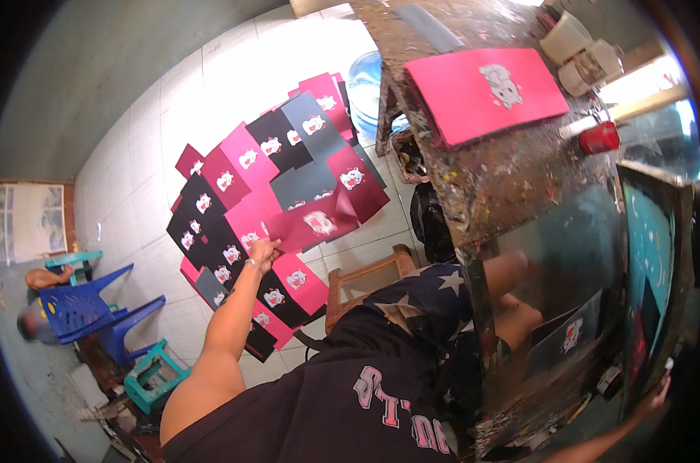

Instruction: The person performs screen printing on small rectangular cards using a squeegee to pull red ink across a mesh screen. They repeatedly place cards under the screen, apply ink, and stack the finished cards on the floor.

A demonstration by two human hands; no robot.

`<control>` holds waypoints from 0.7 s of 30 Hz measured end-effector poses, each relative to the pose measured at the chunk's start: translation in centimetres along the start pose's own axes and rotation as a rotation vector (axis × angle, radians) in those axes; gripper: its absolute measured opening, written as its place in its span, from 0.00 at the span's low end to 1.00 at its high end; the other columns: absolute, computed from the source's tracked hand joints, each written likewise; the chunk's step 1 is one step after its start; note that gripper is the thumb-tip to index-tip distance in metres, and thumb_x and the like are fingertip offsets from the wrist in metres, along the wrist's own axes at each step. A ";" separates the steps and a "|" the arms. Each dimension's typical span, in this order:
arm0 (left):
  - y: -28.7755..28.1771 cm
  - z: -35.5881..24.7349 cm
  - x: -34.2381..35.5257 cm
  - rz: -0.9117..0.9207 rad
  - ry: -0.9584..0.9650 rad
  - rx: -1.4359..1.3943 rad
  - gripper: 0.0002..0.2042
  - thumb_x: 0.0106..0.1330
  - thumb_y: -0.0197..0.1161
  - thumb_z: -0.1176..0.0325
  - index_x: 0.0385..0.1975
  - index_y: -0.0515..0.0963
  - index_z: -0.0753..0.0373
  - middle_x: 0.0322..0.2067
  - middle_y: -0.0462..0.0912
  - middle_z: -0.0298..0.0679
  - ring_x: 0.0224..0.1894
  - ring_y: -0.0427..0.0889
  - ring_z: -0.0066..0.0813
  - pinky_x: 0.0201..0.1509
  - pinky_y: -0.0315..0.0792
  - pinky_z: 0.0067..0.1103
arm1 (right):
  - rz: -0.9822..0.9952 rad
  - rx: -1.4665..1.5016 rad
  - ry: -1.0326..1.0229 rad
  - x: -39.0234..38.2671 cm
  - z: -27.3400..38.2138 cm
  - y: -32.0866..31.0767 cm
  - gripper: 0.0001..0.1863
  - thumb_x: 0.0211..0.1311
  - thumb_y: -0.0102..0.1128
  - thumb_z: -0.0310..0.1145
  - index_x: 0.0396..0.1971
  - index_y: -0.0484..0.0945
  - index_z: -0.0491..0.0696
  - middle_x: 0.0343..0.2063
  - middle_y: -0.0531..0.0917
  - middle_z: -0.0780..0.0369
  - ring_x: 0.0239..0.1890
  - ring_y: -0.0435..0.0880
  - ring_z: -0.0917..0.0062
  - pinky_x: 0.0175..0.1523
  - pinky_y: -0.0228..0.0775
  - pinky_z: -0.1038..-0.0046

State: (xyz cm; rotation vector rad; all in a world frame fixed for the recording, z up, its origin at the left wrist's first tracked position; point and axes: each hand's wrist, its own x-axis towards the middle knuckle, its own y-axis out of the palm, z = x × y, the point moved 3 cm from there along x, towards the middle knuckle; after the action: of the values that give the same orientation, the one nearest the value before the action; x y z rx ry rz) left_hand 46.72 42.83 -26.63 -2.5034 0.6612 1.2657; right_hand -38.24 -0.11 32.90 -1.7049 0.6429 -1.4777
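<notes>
My left hand (263, 255) pinches the corner of a maroon sheet (296, 225) printed with a white cat-like figure. The sheet is held out over many overlapping printed sheets (246, 208) in pink, black, grey and maroon, spread on the floor. At the far right edge, my right hand (659, 392) is closed at the lower edge of a tilted screen frame (652, 181) with a teal face. Its fingers are small and partly blurred. Beneath the frame lies a dark grey sheet (564, 337) with the same kind of print.
A stack of pink sheets (462, 100) sits on a paint-stained table (504, 185) with white tubs (589, 68) and a red container (599, 139). Below are a blue water bottle (363, 85), black bag (429, 220) and wooden stool (336, 297). A person sits by a blue chair (84, 312) at left.
</notes>
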 end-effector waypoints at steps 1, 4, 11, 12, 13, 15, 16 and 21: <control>-0.2 0.8 2.6 -0.095 0.040 -0.149 0.07 0.73 0.59 0.77 0.47 0.75 0.71 0.35 0.80 0.40 0.37 0.88 0.33 0.37 0.87 0.31 | 0.013 0.006 0.017 0.1 -1.4 0.2 0.37 0.72 0.49 0.66 0.35 0.77 0.39 0.26 0.74 0.54 0.31 0.70 0.64 0.39 0.66 0.59; -3.1 1.7 11.5 -0.331 0.142 -0.500 0.09 0.72 0.55 0.81 0.49 0.71 0.72 0.38 0.78 0.47 0.38 0.88 0.38 0.38 0.88 0.41 | 0.045 0.052 0.058 0.9 -5.0 1.9 0.36 0.72 0.50 0.65 0.41 0.78 0.40 0.32 0.77 0.55 0.36 0.74 0.64 0.44 0.68 0.60; -3.0 -10.4 22.0 -0.561 0.255 -0.971 0.19 0.67 0.61 0.85 0.58 0.72 0.71 0.35 0.81 0.43 0.30 0.84 0.33 0.39 0.89 0.39 | 0.076 0.054 0.137 0.7 -7.1 2.1 0.35 0.71 0.53 0.64 0.55 0.82 0.44 0.47 0.85 0.56 0.49 0.83 0.64 0.54 0.73 0.65; -3.6 -11.2 22.6 -0.549 0.273 -1.013 0.21 0.67 0.60 0.85 0.61 0.70 0.72 0.38 0.81 0.45 0.33 0.85 0.34 0.39 0.90 0.38 | 0.054 0.068 0.124 1.0 -6.9 3.2 0.36 0.71 0.54 0.63 0.57 0.82 0.44 0.50 0.87 0.56 0.51 0.85 0.64 0.56 0.73 0.65; -1.3 -13.5 22.9 -0.503 0.274 -1.026 0.23 0.67 0.60 0.85 0.63 0.68 0.74 0.42 0.81 0.47 0.35 0.86 0.36 0.40 0.91 0.37 | 0.169 -0.007 0.283 -0.8 -7.5 1.4 0.37 0.76 0.44 0.63 0.65 0.77 0.45 0.57 0.84 0.55 0.58 0.81 0.66 0.63 0.69 0.69; 1.7 -16.6 22.9 -0.586 0.294 -1.012 0.24 0.68 0.59 0.85 0.64 0.66 0.75 0.45 0.80 0.49 0.39 0.86 0.38 0.40 0.92 0.34 | 0.161 -0.014 0.291 -2.0 -6.9 0.8 0.37 0.77 0.44 0.62 0.65 0.77 0.44 0.58 0.84 0.55 0.58 0.81 0.66 0.64 0.68 0.69; 0.2 -16.5 23.3 -0.637 0.325 -1.107 0.24 0.68 0.59 0.85 0.64 0.66 0.74 0.46 0.80 0.50 0.41 0.86 0.38 0.39 0.93 0.33 | 0.166 0.011 0.262 -0.5 -6.3 2.6 0.37 0.77 0.44 0.61 0.65 0.77 0.44 0.58 0.84 0.55 0.58 0.81 0.66 0.64 0.68 0.69; 4.7 -15.1 24.9 -0.481 0.184 -1.214 0.19 0.69 0.61 0.81 0.59 0.70 0.75 0.48 0.79 0.51 0.42 0.86 0.42 0.41 0.92 0.32 | 0.153 -0.015 0.284 -2.2 -5.8 1.2 0.35 0.78 0.44 0.59 0.66 0.76 0.44 0.59 0.83 0.55 0.59 0.81 0.67 0.65 0.68 0.68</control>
State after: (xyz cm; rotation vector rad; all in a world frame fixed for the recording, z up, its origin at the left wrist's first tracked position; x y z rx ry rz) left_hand 67.67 25.41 -38.05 -3.3269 -0.9778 1.4614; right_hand -44.20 -0.36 30.79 -1.4334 0.9157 -1.6210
